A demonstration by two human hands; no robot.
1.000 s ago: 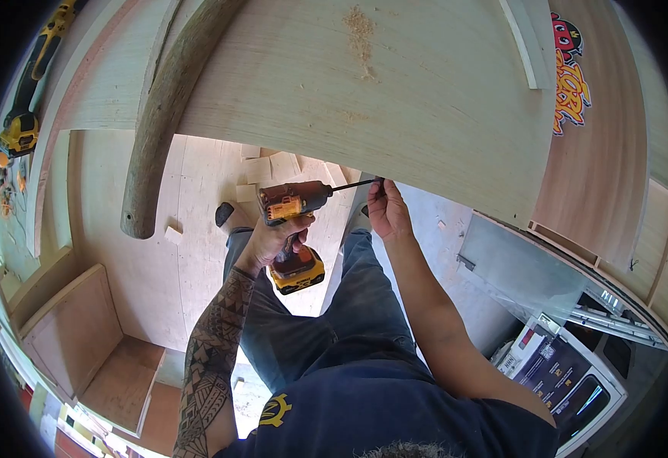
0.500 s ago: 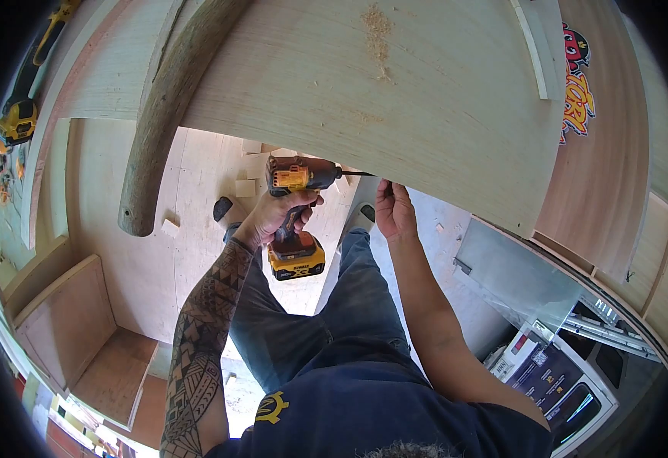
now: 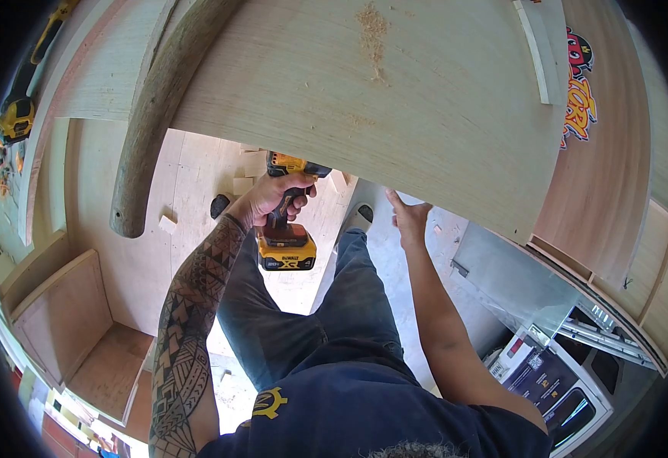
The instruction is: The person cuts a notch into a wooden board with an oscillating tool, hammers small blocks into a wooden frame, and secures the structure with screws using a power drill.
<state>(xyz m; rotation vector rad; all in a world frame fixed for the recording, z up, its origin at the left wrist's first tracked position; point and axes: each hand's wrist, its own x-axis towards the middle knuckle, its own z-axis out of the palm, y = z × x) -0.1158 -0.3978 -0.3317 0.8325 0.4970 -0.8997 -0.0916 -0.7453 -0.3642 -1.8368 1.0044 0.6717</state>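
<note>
My left hand (image 3: 279, 197) is wrapped round the grip of a yellow and black cordless driver (image 3: 287, 250), whose battery hangs below the fist. The driver's front end is partly hidden under the edge of a pale plywood panel (image 3: 334, 91). To the right, my right hand (image 3: 409, 217) is at the panel's near edge, thumb and index finger apart. Some of its fingers are hidden by the hand and the panel, and no object shows in it.
A rounded wooden log (image 3: 158, 114) crosses the panel's left side. Sawdust (image 3: 372, 38) lies on top. Another yellow tool (image 3: 17, 118) is at the far left. A boxed appliance (image 3: 555, 382) stands at lower right, below a glass sheet (image 3: 513, 275).
The driver has shifted slightly left and its front has gone under the panel edge. My right hand has moved a little right and down, its pinched fingers now spread.
</note>
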